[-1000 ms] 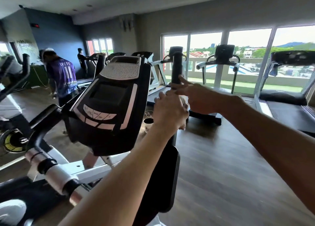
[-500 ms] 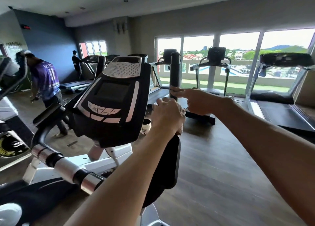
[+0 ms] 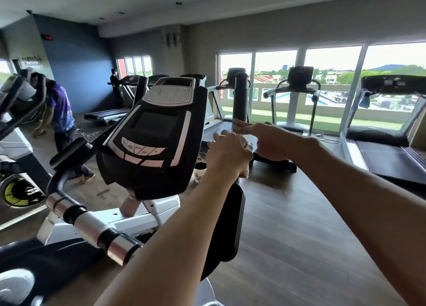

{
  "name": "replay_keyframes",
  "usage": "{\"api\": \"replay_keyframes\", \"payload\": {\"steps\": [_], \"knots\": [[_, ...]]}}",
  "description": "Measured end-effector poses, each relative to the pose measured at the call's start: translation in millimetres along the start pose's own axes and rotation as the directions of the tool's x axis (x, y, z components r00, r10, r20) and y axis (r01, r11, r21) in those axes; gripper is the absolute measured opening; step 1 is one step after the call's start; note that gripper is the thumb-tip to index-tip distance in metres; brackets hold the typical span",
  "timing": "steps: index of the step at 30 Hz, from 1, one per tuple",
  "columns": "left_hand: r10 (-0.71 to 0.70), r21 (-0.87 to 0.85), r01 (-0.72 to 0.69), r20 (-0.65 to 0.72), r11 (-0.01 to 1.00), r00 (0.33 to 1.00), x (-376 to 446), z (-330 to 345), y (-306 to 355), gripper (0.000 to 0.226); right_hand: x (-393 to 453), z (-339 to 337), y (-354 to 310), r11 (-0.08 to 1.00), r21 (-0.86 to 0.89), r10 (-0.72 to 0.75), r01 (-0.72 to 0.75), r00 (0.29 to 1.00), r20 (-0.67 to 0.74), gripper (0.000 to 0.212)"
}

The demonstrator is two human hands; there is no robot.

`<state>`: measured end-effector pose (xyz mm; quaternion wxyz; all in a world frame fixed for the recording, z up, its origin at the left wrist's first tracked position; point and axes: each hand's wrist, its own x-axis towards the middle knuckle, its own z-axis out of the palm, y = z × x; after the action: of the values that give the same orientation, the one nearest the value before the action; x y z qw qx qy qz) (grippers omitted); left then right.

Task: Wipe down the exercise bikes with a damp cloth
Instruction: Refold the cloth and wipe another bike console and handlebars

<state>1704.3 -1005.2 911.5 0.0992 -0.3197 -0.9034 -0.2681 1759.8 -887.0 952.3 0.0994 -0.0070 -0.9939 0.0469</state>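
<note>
The exercise bike's black console [image 3: 159, 132] stands in front of me, tilted left. Its right handlebar post [image 3: 241, 93] rises just right of the console. My left hand [image 3: 227, 153] grips that post with a beige cloth [image 3: 246, 170] bunched under the palm; only a corner of the cloth shows below the hand. My right hand [image 3: 269, 140] reaches in from the right, its outstretched fingertips touching the post just above my left hand. The left handlebar [image 3: 90, 225], with chrome bands, runs low on the left.
Treadmills line the windows at the right [image 3: 387, 144] and in the middle [image 3: 297, 98]. A person in a purple shirt [image 3: 61, 112] bends over by other machines on the left; another person [image 3: 115, 84] stands far back. A small cup [image 3: 200, 167] sits on the wooden floor.
My right hand's spread fingers have drawn together and now point at the post. My left hand stays on the post with the cloth. The person in purple has moved left.
</note>
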Motion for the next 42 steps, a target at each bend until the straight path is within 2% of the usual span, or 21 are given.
{"api": "replay_keyframes", "payload": {"steps": [6, 9, 13, 14, 16, 17, 20, 22, 28, 32, 35, 39, 42], "knots": [[0.014, -0.088, -0.007, 0.083, 0.996, 0.996, -17, -16, -5, 0.033, -3, 0, -2, 1.0, -0.029, -0.008, 0.007, 0.999, -0.042, 0.083], [0.016, -0.09, -0.005, 0.118, 0.996, 0.993, -24, -37, 1, 0.025, -10, 3, -7, 0.998, 0.055, -0.037, 0.037, 0.999, -0.004, 0.072], [0.045, -0.201, -0.045, -0.005, 0.979, 0.999, -61, -73, 3, 0.028, -25, 13, -15, 0.988, 0.148, -0.028, 0.034, 0.999, -0.039, 0.056], [0.038, -0.202, -0.032, 0.027, 0.979, 0.999, -76, -73, 1, 0.028, -30, 18, -17, 0.984, 0.17, -0.045, 0.055, 0.997, -0.061, 0.053], [0.012, -0.001, -0.012, 0.072, 1.0, 0.997, -104, -57, -5, 0.047, -37, 29, -18, 0.977, 0.198, -0.059, 0.079, 0.993, -0.105, 0.052], [-0.004, 0.098, 0.002, 0.03, 0.995, 1.0, -115, -41, -9, 0.055, -40, 34, -19, 0.976, 0.201, -0.059, 0.082, 0.991, -0.117, 0.054], [-0.101, -0.014, 0.1, -0.219, 0.995, 0.97, -133, -14, -9, 0.079, -48, 44, -24, 0.974, 0.199, -0.083, 0.109, 0.987, -0.134, 0.059], [-0.107, -0.018, 0.106, -0.267, 0.994, 0.958, -137, -11, -9, 0.085, -52, 49, -28, 0.977, 0.172, -0.109, 0.129, 0.987, -0.122, 0.062], [-0.135, -0.05, 0.126, -0.3, 0.991, 0.944, -166, -5, -20, 0.079, -62, 54, -32, 0.975, 0.169, -0.119, 0.143, 0.983, -0.143, 0.067], [-0.185, 0.026, 0.201, -0.286, 0.979, 0.94, -139, -7, -12, 0.072, -61, 56, -33, 0.971, 0.17, -0.144, 0.171, 0.977, -0.159, 0.065], [-0.193, 0.012, 0.206, -0.303, 0.978, 0.933, -132, -7, -10, 0.067, -62, 58, -31, 0.969, 0.167, -0.152, 0.182, 0.972, -0.176, 0.062], [-0.206, -0.062, 0.197, -0.284, 0.979, 0.937, -159, -8, -18, 0.066, -63, 63, -29, 0.97, 0.195, -0.106, 0.145, 0.974, -0.2, 0.064], [-0.182, -0.049, 0.175, -0.259, 0.983, 0.949, -185, -13, -33, 0.06, -64, 60, -34, 0.972, 0.196, -0.1, 0.133, 0.981, -0.169, 0.062]]}}
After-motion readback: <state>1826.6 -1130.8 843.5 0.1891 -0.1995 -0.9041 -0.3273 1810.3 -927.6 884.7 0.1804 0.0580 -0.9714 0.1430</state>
